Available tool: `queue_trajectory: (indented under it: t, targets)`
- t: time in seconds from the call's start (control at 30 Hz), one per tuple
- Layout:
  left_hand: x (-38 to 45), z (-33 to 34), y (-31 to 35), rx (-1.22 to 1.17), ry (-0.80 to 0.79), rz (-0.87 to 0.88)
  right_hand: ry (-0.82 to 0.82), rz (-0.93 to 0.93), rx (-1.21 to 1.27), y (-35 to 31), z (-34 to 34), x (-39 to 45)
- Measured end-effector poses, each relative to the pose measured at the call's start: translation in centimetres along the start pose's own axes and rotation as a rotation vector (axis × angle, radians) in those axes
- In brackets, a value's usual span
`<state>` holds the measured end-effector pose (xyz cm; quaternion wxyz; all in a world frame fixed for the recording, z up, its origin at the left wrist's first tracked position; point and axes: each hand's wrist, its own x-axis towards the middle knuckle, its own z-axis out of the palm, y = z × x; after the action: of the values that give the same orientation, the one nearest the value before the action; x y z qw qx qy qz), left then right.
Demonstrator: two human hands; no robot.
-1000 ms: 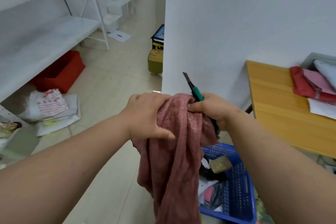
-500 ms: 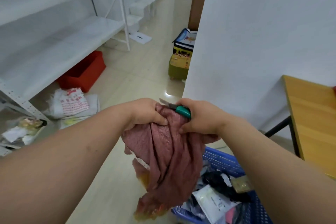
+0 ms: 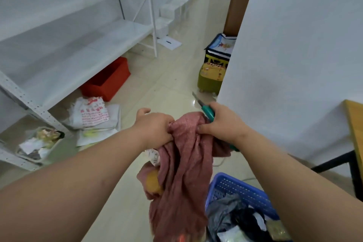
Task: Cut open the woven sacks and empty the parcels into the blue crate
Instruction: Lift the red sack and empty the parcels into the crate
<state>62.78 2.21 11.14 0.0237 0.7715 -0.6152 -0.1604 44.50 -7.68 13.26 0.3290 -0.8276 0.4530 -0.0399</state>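
The red woven sack [image 3: 184, 167] hangs in the air, gathered at its top by both hands. The left hand [image 3: 155, 127] grips a bunch of the cloth with curled fingers. The right hand [image 3: 222, 124] pinches the other side of the cloth and holds at the same time a green utility knife [image 3: 206, 111], its blade pointing far and to the left, away from the body.

The sack looks almost empty and limp, so I judge the cutting of this one is done. A yellow parcel [image 3: 154, 181] and a white labelled one [image 3: 154, 156] show at an opening on its left side, so some parcels are left inside. The blue crate [image 3: 235, 188] stands on the floor near and to the right, already holding several parcels in grey, black and white wrapping. The sack hangs partly left of the crate, so the remaining parcels may fall beside it. Whether other full sacks wait, I cannot tell.

The floor [image 3: 176, 76] is of pale glossy tiles. On the left stands a white metal shelf [image 3: 78, 45], with a red bin [image 3: 106, 80] under it and flat white printed sacks [image 3: 92, 114] lying beside. A white wall [image 3: 294, 45] fills the right side, and the edge of a wooden counter [image 3: 355, 124] shows at the far right.
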Motion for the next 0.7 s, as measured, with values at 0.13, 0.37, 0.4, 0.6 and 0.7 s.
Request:
queue_trajectory:
  t: [0.13, 0.37, 0.4, 0.6, 0.7]
  targets:
    - [2.5, -1.1, -1.6, -0.471, -0.163, -0.142, -0.155, -0.266, -0.144, -0.8, 0.0, 2.0]
    - [8.0, -1.0, -5.8, -0.392, -0.143, -0.065, -0.152, 0.099, 0.163, -1.2, 1.6, 8.5]
    - [8.6, -1.3, -6.6, -0.267, -0.051, 0.009, -0.152, 0.174, 0.262, -1.4, 1.5, 9.3]
    - [12.2, -0.9, -10.9, 0.053, -0.152, 0.29, -0.336, 0.455, 0.91, -3.2, 2.3, 13.1]
    - [14.7, -2.1, -11.7, 0.018, -0.205, 0.234, -0.214, 0.444, 0.659, -4.4, 3.3, 14.8]
